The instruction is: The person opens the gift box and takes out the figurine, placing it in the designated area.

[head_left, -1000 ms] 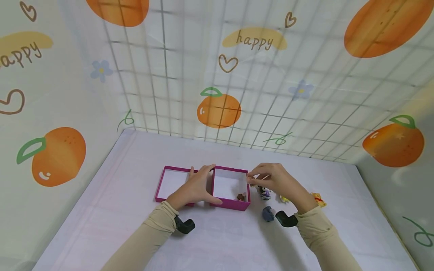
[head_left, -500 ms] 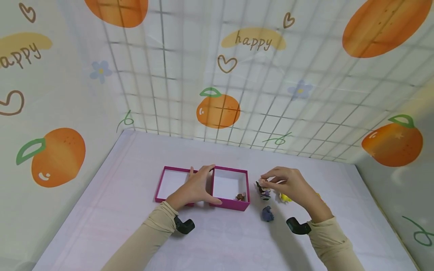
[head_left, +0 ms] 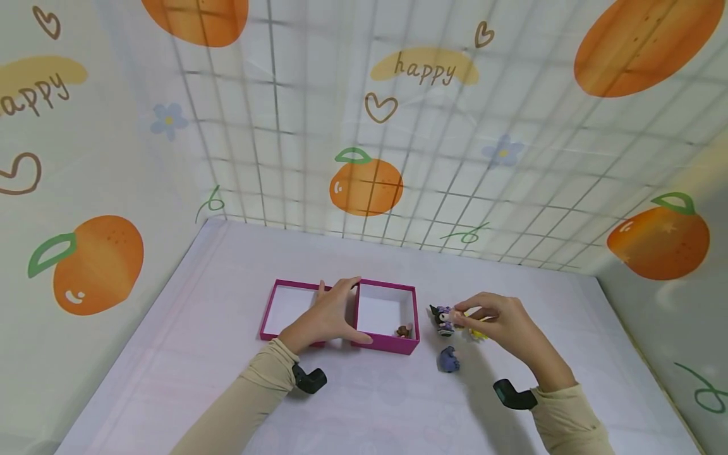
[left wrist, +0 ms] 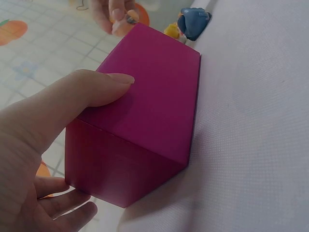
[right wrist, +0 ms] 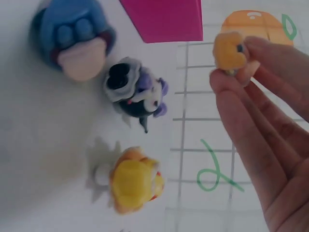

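Observation:
My left hand (head_left: 324, 313) grips the magenta box (head_left: 387, 344); in the left wrist view its thumb (left wrist: 104, 87) lies on the front wall and the other fingers reach the far side. Inside the box's near right corner sits a small brown figurine (head_left: 404, 330). My right hand (head_left: 497, 319) pinches a tiny orange-yellow figurine (right wrist: 229, 50) between thumb and fingertips, just right of a black-and-purple figurine (head_left: 442, 321) on the table. Partly behind that hand is a yellow figurine (head_left: 478, 333). A blue figurine (head_left: 448, 359) lies nearer to me.
A shallow magenta-rimmed tray, like a box lid (head_left: 270, 309), lies left of the box, partly covered by my left hand. White cloth (head_left: 364, 404) covers the table. Behind it rises a curtain (head_left: 426, 139) printed with oranges and a grid.
My right hand has moved right and toward me, from the box's right edge past the black-and-purple figurine, which is now more exposed. My left hand and the box have stayed put.

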### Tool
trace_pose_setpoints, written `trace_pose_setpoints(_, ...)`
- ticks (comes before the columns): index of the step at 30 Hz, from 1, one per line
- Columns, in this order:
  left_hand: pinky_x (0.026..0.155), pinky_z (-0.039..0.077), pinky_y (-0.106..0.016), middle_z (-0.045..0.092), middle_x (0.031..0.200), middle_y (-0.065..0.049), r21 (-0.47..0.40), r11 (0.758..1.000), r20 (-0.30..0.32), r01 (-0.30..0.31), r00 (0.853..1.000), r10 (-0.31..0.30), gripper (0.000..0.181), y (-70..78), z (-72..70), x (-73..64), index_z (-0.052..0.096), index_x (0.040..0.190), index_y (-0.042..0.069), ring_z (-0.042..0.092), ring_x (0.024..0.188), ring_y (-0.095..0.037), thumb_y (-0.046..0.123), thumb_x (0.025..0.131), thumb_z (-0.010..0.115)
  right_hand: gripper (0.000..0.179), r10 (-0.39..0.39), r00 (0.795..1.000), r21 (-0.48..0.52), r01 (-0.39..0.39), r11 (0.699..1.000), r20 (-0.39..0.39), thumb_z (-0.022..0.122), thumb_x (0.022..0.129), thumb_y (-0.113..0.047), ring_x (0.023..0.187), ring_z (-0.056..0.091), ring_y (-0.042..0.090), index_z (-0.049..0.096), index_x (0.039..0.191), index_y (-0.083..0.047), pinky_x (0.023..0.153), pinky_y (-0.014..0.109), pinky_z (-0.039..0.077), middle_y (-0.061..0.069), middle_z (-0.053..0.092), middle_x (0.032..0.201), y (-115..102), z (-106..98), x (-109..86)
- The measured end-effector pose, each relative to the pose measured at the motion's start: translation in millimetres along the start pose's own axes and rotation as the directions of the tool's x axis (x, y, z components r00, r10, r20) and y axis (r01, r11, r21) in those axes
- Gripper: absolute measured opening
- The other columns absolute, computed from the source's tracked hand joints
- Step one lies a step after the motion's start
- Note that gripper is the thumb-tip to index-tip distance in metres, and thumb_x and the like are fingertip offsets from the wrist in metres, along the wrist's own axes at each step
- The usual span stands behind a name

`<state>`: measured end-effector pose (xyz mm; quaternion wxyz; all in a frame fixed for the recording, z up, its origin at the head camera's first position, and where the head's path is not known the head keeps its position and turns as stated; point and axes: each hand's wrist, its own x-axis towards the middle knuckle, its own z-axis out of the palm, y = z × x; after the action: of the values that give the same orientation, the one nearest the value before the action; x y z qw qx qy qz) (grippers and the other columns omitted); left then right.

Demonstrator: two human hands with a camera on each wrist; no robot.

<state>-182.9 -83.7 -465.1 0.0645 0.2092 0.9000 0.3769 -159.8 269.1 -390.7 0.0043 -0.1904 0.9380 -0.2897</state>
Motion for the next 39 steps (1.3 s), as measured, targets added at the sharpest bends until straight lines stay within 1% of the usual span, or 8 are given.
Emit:
trace_pose_setpoints(6,0.126,-0.001,-0.071,0.04,0.163,-0.011,0.012,1.0,0.004,0.005,1.0,-0.005,0.123,-1.0,1.2,1.1,0.027,0.162,0.01,0.038,0.153,-0.029,0.049,0.067,0.095,0.018,0.016,0.999,0.004,-0.016,1.0,-0.028,0.081,0.09,-0.034,0.084,0.075,0.009,0.079,0.104,-0.023,0.073,0.023,0.06,0.0,0.078,0.108,10,3,-13.3)
trace_pose_setpoints(16,0.126,0.0,-0.072,0.041,0.162,-0.013,0.012,1.0,-0.005,0.002,1.0,-0.001,0.123,-0.7,2.0,1.4,0.028,0.161,0.008,0.04,0.152,-0.03,0.049,0.066,0.096,0.023,0.095,0.995,-0.002,-0.095,0.995,-0.037,0.083,0.088,-0.031,0.081,0.075,0.013,0.079,0.104,-0.015,0.069,0.022,0.059,0.012,0.078,0.108,27,6,-27.5)
trace_pose_setpoints(20,0.126,0.0,-0.071,0.041,0.162,-0.012,0.005,1.0,-0.005,0.004,1.0,-0.004,0.123,0.2,1.5,0.8,0.028,0.161,0.008,0.041,0.151,-0.03,0.048,0.066,0.096,0.02,0.112,0.993,0.0,-0.112,0.994,-0.036,0.083,0.088,-0.031,0.081,0.075,0.011,0.078,0.102,-0.017,0.068,0.022,0.059,0.009,0.078,0.106,34,8,-32.4)
trace_pose_setpoints(24,0.126,-0.001,-0.071,0.04,0.163,-0.012,0.002,1.0,-0.003,0.005,1.0,-0.005,0.124,0.5,1.5,0.1,0.027,0.161,0.008,0.041,0.151,-0.03,0.048,0.067,0.096,0.017,0.093,0.995,0.009,-0.093,0.996,-0.036,0.083,0.088,-0.029,0.078,0.075,0.007,0.078,0.1,-0.018,0.068,0.022,0.06,0.008,0.079,0.104,40,10,-36.3)
trace_pose_setpoints(30,0.127,-0.003,-0.069,0.039,0.163,-0.011,-0.002,1.0,0.006,0.016,1.0,-0.016,0.124,0.2,2.3,0.0,0.027,0.162,0.009,0.04,0.152,-0.029,0.048,0.067,0.096,0.012,0.063,0.997,-0.023,-0.064,0.998,-0.032,0.084,0.087,-0.025,0.087,0.077,0.008,0.08,0.097,-0.019,0.077,0.019,0.058,0.001,0.081,0.095,47,13,-40.5)
trace_pose_setpoints(33,0.127,-0.002,-0.069,0.04,0.163,-0.011,-0.001,1.0,0.003,0.013,1.0,-0.013,0.124,-0.3,2.8,0.5,0.027,0.162,0.009,0.041,0.152,-0.029,0.048,0.067,0.096,0.015,0.111,0.994,-0.009,-0.112,0.994,-0.009,0.084,0.087,-0.026,0.085,0.077,0.009,0.08,0.099,-0.016,0.073,0.02,0.059,0.003,0.081,0.098,49,14,-42.9)
trace_pose_setpoints(34,0.127,-0.002,-0.07,0.04,0.163,-0.011,0.001,1.0,0.001,0.011,1.0,-0.011,0.124,-0.6,2.9,0.7,0.027,0.162,0.009,0.041,0.151,-0.029,0.048,0.067,0.096,0.018,0.131,0.991,-0.001,-0.131,0.991,0.002,0.083,0.088,-0.027,0.079,0.076,0.01,0.08,0.1,-0.014,0.07,0.02,0.059,0.006,0.081,0.101,49,14,-43.5)
trace_pose_setpoints(39,0.126,-0.002,-0.07,0.04,0.163,-0.012,0.001,1.0,-0.001,0.009,1.0,-0.009,0.124,-1.0,3.0,1.5,0.027,0.162,0.008,0.041,0.152,-0.03,0.048,0.067,0.096,0.025,0.225,0.974,-0.014,-0.225,0.974,0.027,0.083,0.088,-0.033,0.083,0.073,0.013,0.079,0.103,-0.013,0.068,0.019,0.058,0.007,0.079,0.104,54,17,-47.5)
